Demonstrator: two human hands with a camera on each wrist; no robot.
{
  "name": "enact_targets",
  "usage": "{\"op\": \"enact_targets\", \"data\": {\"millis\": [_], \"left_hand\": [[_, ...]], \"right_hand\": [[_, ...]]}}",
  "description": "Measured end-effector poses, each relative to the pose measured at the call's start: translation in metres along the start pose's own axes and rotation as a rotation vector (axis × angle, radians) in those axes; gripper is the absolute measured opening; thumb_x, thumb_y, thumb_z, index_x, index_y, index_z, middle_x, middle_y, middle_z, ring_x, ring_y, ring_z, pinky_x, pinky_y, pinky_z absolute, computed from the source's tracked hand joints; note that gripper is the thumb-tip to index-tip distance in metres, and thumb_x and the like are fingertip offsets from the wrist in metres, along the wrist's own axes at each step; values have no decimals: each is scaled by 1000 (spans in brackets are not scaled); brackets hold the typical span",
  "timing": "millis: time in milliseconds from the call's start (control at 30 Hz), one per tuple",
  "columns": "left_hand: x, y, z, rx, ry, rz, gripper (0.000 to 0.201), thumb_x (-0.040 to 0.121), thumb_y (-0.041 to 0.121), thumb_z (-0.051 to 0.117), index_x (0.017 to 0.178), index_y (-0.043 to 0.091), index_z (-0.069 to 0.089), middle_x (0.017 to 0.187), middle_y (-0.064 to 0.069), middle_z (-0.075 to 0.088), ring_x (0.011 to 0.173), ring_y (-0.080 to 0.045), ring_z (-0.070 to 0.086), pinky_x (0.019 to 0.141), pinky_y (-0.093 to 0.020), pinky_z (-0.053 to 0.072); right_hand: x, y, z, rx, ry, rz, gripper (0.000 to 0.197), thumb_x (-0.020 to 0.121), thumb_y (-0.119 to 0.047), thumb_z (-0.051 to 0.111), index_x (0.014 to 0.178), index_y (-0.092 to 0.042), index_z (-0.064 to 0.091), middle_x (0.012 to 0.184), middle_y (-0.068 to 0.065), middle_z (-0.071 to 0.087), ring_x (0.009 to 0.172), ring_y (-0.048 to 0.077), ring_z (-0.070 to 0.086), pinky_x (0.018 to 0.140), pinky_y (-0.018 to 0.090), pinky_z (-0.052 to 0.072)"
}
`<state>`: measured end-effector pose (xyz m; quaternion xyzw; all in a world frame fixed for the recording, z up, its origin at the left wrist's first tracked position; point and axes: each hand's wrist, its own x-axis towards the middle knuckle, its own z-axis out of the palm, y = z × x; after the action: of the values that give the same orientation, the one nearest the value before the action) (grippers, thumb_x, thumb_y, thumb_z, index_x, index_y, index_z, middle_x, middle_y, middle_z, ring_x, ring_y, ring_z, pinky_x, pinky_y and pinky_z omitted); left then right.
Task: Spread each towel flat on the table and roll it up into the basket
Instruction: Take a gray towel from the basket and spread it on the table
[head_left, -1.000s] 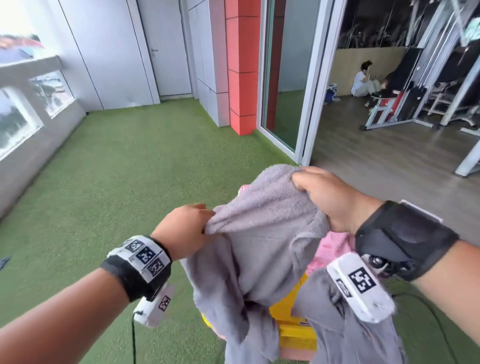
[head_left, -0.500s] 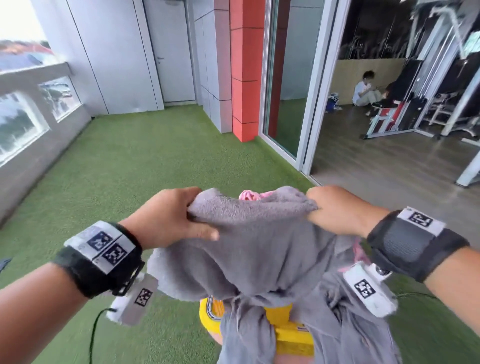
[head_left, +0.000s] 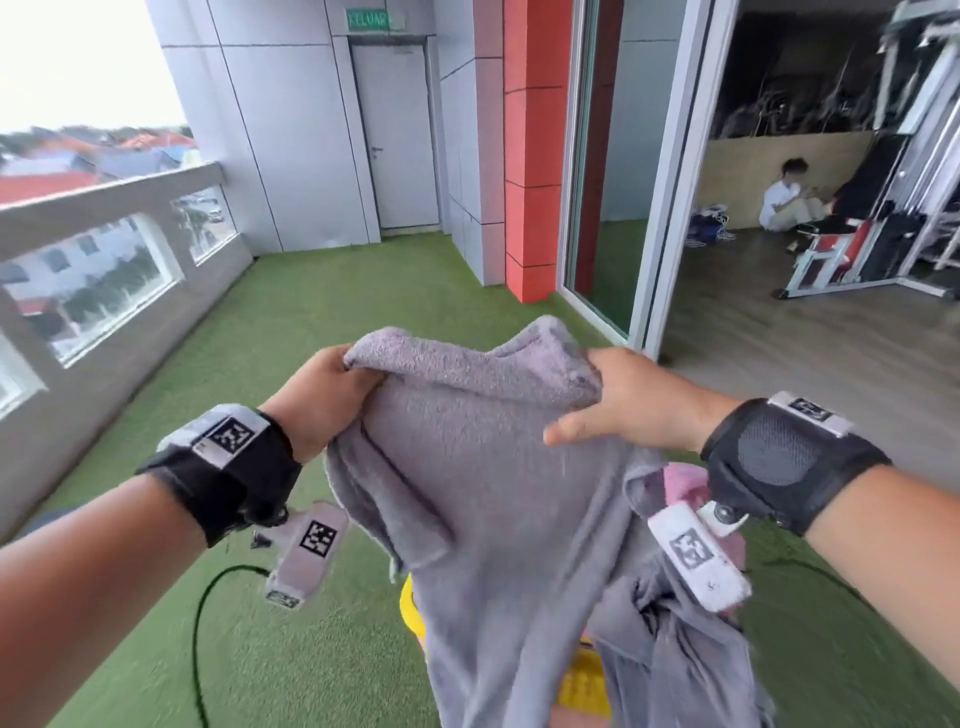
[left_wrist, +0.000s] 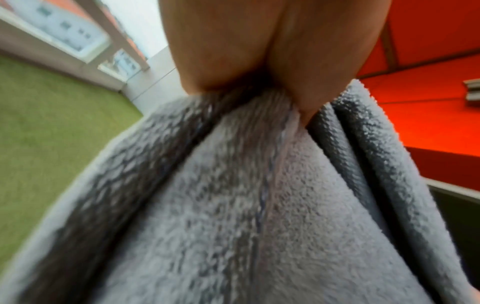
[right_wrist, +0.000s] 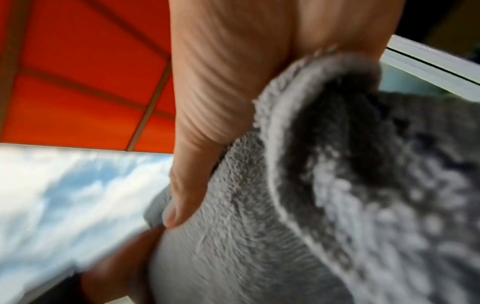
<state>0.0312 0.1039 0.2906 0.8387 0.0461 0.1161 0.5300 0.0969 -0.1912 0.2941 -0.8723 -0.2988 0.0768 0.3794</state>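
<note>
A grey towel (head_left: 488, 467) hangs in the air in front of me, held up by its top edge. My left hand (head_left: 322, 395) grips the upper left corner, fingers curled round the cloth (left_wrist: 272, 185). My right hand (head_left: 618, 400) holds the upper right part, thumb laid across the front of the towel (right_wrist: 259, 236). Below it lie more grey cloth (head_left: 675, 649) and a pink towel (head_left: 680, 480) on a yellow object (head_left: 582, 686), mostly hidden by the hanging towel. No basket shows.
Green artificial turf (head_left: 260, 389) covers the balcony floor. A low grey wall with windows (head_left: 104, 270) runs along the left. A red pillar (head_left: 530, 156) and glass sliding door (head_left: 639, 208) stand ahead; a person (head_left: 784, 200) sits in the gym beyond. A black cable (head_left: 202, 623) loops under my left wrist.
Both hands have lifted the grey towel higher and pulled its top edge wider apart. The camera has tilted upward, showing more of the door and wall.
</note>
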Motion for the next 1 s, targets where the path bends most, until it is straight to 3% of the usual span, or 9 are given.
{"op": "enact_targets", "data": {"millis": [67, 167, 267, 400, 567, 733, 833, 933, 1000], "left_hand": [[-20, 17, 0, 187, -60, 83, 8, 90, 30, 71, 88, 23, 69, 79, 10, 75, 77, -6, 71, 69, -22, 57], [-48, 33, 3, 1010, -230, 255, 59, 58, 73, 78, 93, 29, 59, 76, 12, 69, 73, -10, 65, 65, -28, 53], [-74, 44, 13, 1423, -230, 303, 39, 70, 58, 67, 92, 26, 60, 81, 7, 68, 77, -19, 64, 67, -32, 53], [-104, 49, 0, 1287, -143, 239, 7, 79, 21, 56, 82, 21, 62, 81, 5, 60, 77, -21, 63, 70, -35, 54], [-141, 40, 0, 755, -31, -10, 26, 91, 23, 67, 76, 3, 60, 59, 4, 55, 49, -12, 48, 50, -24, 42], [-178, 39, 2, 367, -58, 56, 15, 94, 41, 63, 94, 27, 71, 91, 12, 75, 85, -7, 71, 86, -39, 58], [-197, 48, -6, 653, -224, 165, 42, 73, 70, 72, 90, 32, 66, 84, 19, 71, 76, 2, 66, 75, -24, 56], [-214, 52, -8, 1234, -239, 268, 47, 69, 64, 76, 87, 22, 62, 82, 9, 67, 73, -13, 61, 66, -27, 50], [-223, 57, -13, 1369, -214, 335, 35, 78, 48, 70, 82, 16, 58, 82, 0, 62, 73, -21, 56, 65, -29, 47]], "right_hand": [[-19, 0, 1, -473, -81, -20, 59, 55, -55, 91, 88, -21, 56, 78, -9, 63, 73, 10, 62, 59, 27, 46], [-39, 5, 7, -943, -170, -45, 60, 60, -52, 86, 96, -20, 50, 76, -5, 53, 71, 22, 55, 50, 33, 39], [-50, 5, 7, -1047, -192, -101, 19, 76, -20, 68, 84, -14, 52, 75, 2, 51, 69, 26, 56, 55, 35, 49], [-66, 4, -2, -806, -143, -108, 4, 79, -5, 53, 75, -7, 53, 70, 9, 57, 62, 29, 58, 54, 35, 50], [-93, -5, -3, -129, -83, -35, 7, 81, -1, 58, 77, -4, 62, 66, 7, 59, 56, 15, 52, 55, 28, 43], [-115, -14, 12, 96, -75, 28, 17, 86, -9, 60, 103, -6, 64, 73, 15, 58, 63, 24, 53, 58, 35, 43], [-137, -36, 12, -13, -47, 10, 16, 87, -25, 64, 98, -13, 64, 73, 4, 57, 63, 20, 51, 58, 30, 41], [-167, -67, 18, -161, -160, -52, 40, 75, -49, 81, 99, -20, 68, 85, -9, 70, 75, 12, 64, 69, 27, 50], [-186, -82, 28, -546, -220, -49, 59, 63, -59, 85, 89, -12, 60, 76, -3, 63, 66, 17, 57, 63, 37, 48]]}}
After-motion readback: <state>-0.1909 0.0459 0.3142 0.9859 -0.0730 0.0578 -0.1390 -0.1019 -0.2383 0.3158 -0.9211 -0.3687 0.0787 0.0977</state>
